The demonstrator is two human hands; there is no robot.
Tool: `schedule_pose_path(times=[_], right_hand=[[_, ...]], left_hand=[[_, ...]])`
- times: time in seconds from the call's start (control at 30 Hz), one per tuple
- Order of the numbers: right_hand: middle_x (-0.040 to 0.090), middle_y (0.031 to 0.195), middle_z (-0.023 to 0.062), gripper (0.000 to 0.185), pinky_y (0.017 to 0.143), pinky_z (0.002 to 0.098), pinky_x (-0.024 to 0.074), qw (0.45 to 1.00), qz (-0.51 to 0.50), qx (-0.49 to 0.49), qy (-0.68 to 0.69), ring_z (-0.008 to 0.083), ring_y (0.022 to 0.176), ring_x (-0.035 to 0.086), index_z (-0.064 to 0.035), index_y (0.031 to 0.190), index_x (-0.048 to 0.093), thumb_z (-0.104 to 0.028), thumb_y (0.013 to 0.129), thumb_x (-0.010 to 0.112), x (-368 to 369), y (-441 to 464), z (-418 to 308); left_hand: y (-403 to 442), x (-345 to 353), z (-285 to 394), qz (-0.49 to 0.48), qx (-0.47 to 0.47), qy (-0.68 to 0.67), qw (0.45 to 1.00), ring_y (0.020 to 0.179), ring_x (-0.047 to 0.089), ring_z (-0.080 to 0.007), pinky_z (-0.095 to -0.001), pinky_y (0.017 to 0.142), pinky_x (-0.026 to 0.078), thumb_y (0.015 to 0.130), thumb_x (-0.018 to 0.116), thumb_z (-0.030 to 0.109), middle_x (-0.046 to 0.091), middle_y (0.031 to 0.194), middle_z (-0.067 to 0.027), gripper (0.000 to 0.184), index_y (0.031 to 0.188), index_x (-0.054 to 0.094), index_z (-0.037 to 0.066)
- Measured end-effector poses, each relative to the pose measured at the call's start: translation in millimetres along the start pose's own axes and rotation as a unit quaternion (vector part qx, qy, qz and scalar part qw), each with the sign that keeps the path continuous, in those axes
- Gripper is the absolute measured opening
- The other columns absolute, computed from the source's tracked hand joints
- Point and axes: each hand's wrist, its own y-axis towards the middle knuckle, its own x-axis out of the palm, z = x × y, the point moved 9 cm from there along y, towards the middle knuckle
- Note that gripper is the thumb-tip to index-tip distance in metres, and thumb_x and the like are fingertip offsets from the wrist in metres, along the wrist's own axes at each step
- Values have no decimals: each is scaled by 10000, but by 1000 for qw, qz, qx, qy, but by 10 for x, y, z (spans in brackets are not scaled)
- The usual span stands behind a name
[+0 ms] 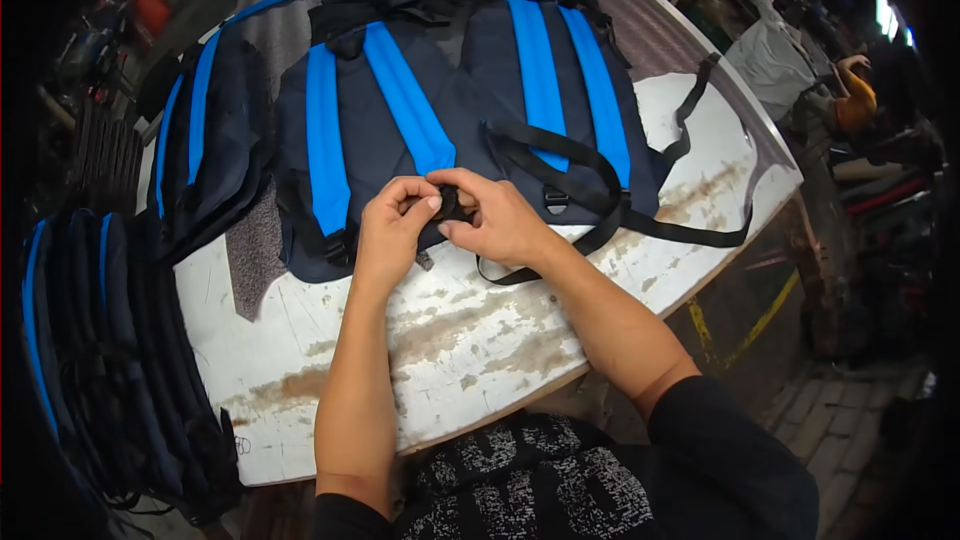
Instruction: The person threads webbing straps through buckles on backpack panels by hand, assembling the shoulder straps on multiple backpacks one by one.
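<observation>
Two dark navy backpacks with bright blue shoulder straps lie side by side before me, their backs facing up. At the lower end of one blue shoulder strap (405,105), my left hand (398,220) and my right hand (495,218) meet, thumbs and fingers pinched on a black webbing strap (452,204). My fingers hide most of that spot, and any buckle there cannot be made out. A long black webbing strap (690,232) loops to the right of my right hand. Nearby, a black buckle (555,200) rests on the right backpack (485,60).
The backpacks lie on a worn white table (470,330) with brown scuffs. Another blue-strapped backpack (232,105) lies at the left. Several more bags (130,340) are stacked beyond the left edge. A person's arm in a yellow sleeve (856,95) shows at the far right.
</observation>
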Motion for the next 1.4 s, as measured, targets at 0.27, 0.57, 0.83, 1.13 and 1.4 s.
schedule_pose_path(times=[0.27, 0.57, 0.83, 1.13, 1.4], right_hand=[[653, 764, 9, 442, 593, 223, 420, 993, 12, 44, 112, 49, 669, 544, 48, 1267, 573, -145, 893, 711, 43, 56, 231], [718, 832, 77, 393, 603, 224, 455, 975, 17, 97, 198, 65, 668, 596, 62, 1207, 599, -96, 866, 714, 19, 47, 212], [727, 930, 116, 376, 695, 285, 494, 998, 51, 5, 22, 105, 770, 628, 41, 1160, 632, -108, 831, 734, -79, 34, 74], [734, 993, 82, 410, 862, 265, 521, 981, 4, -5, 195, 94, 921, 651, 51, 1225, 594, -36, 849, 734, -95, 24, -16], [726, 1079, 135, 381, 913, 298, 542, 957, -9, -20, 288, 114, 935, 679, 78, 1296, 527, 28, 925, 600, -88, 24, -26]], left_hand=[[0, 51, 36, 2, 38, -38, 999, 822, 587, -93, -228, 774, 483, 970, 620, 96, 634, 956, -45, 115, 990, 620, -17], [-23, -97, 127, 95, 48, -19, 994, 831, 575, -81, -247, 777, 470, 975, 638, 122, 632, 920, -3, 107, 1011, 648, 21], [-27, -1299, 1450, 248, 219, -124, 936, 609, 609, -109, -245, 546, 478, 1021, 584, 171, 699, 1124, -191, 202, 1136, 577, 6], [-770, -1846, 3315, 111, 415, -165, 888, 1153, 628, -308, -420, 1081, 459, 1071, 407, 182, 663, 1167, -221, 355, 1216, 548, -109], [-1232, -978, 973, 252, 130, 13, 959, 984, 677, -240, -340, 811, 587, 871, 704, 1, 662, 1195, -185, 493, 1328, 521, -20]])
